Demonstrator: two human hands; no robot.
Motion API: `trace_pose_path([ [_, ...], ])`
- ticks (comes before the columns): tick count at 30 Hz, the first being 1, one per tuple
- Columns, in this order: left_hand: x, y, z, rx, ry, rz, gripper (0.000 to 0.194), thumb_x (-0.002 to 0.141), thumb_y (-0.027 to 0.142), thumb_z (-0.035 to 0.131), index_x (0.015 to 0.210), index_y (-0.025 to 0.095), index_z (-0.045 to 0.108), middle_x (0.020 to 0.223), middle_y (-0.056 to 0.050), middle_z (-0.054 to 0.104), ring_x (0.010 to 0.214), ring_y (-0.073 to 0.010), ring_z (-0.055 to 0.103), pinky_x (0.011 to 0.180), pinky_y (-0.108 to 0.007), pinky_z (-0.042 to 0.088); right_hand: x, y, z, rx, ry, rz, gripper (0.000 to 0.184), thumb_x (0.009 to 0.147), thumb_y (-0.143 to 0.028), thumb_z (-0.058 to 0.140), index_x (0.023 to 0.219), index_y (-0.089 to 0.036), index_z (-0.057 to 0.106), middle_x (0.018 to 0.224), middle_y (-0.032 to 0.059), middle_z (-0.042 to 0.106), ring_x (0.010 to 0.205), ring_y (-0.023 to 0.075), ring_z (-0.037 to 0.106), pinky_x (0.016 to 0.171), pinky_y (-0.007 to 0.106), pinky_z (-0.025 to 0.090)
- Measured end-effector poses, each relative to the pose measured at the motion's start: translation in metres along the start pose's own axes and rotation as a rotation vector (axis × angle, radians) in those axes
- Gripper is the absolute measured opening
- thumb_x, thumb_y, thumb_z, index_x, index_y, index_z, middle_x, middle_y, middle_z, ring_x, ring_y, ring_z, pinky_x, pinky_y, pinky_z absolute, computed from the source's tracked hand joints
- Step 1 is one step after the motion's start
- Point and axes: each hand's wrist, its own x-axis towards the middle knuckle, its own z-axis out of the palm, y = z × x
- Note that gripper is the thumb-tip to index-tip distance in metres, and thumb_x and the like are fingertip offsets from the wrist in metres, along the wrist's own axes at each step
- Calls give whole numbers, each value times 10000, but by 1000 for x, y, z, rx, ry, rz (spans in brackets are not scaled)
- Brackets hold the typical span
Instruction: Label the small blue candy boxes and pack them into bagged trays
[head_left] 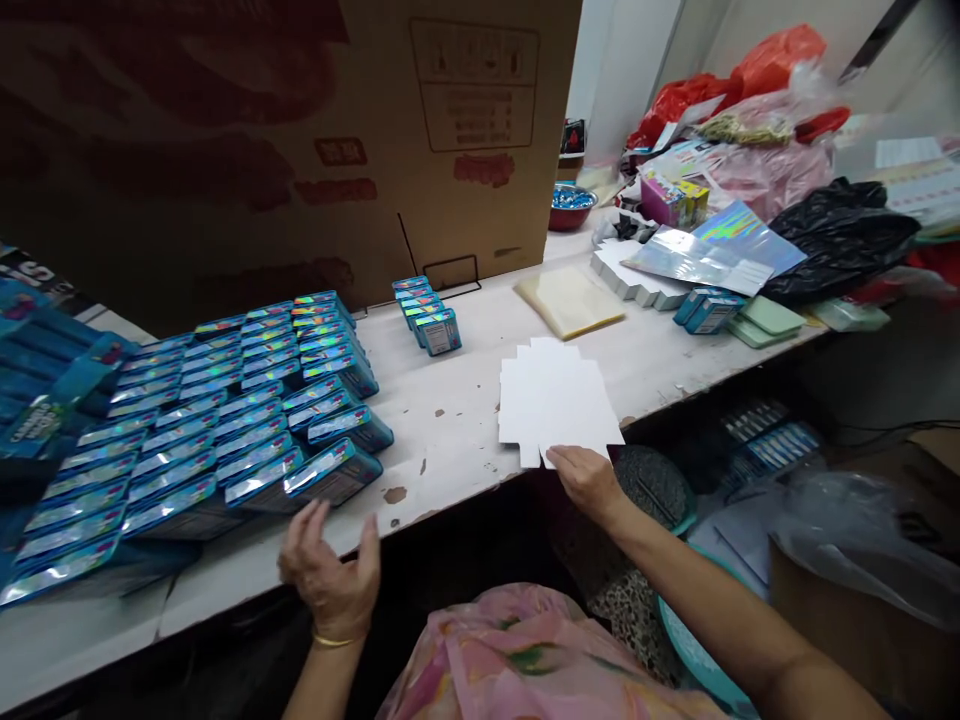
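From where I stand: right hand [586, 484] pinches the near edge of a flat white cardboard blank with notched sides [556, 395]. Blank lies at the front edge of the worn white desk [442, 408], near a stack of yellowish translucent sheets [568, 300]. Left hand [334, 572]: fingers spread, thumb apart, nothing gripped; just beside rows of glossy blue boxes [334, 472], contact unclear. Large brown cardboard carton [480, 215] stands behind.

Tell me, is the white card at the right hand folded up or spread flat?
Spread flat: the white card shows its broad face and notched outline, with no raised sides. The right hand holds its near edge.
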Motion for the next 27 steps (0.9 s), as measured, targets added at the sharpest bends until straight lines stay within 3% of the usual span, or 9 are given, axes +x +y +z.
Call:
trace_pose_path([
  [5,-19,35,8,-210,-287,141,326,730,273,553,1047,201,521,1107,-105,538,1063,-244,486,940,-425,340,13,10,5,60,-95,149,188,801,-130,477,863,-177,648,909,66,667,846,181,606,756,286,464],
  [7,-22,42,15,-307,-433,176,261,753,269,526,1007,215,552,1057,-83,573,1018,-225,516,912,-411,376,14,18,0,164,-167,140,113,770,-222,565,835,-201,656,927,46,666,865,178,607,759,277,465],
  [11,-26,52,24,-458,-635,162,224,780,263,485,978,211,576,1033,-76,583,985,-196,540,867,-366,432,13,32,-14,399,-327,52,227,736,-348,603,923,-231,658,1073,38,620,959,181,586,837,297,450],
  [15,-30,53,26,-511,-690,121,194,784,259,475,927,201,593,998,-72,591,966,-187,551,862,-352,446,6,37,-16,363,-349,-7,245,808,-272,509,1009,-203,630,1127,58,587,1020,174,552,886,315,435],
  [20,-32,49,24,-523,-694,95,182,781,249,481,908,193,600,987,-70,592,950,-182,557,853,-335,450,-4,29,-11,158,-272,-106,563,681,-336,666,1192,-168,499,1264,121,465,1124,248,454,935,395,387],
  [27,-32,53,23,-529,-699,83,174,782,246,485,889,190,609,970,-68,599,888,-167,582,823,-313,466,9,47,-16,365,-405,-55,427,706,-415,621,1077,-205,600,1199,75,536,1079,203,508,918,310,399],
])
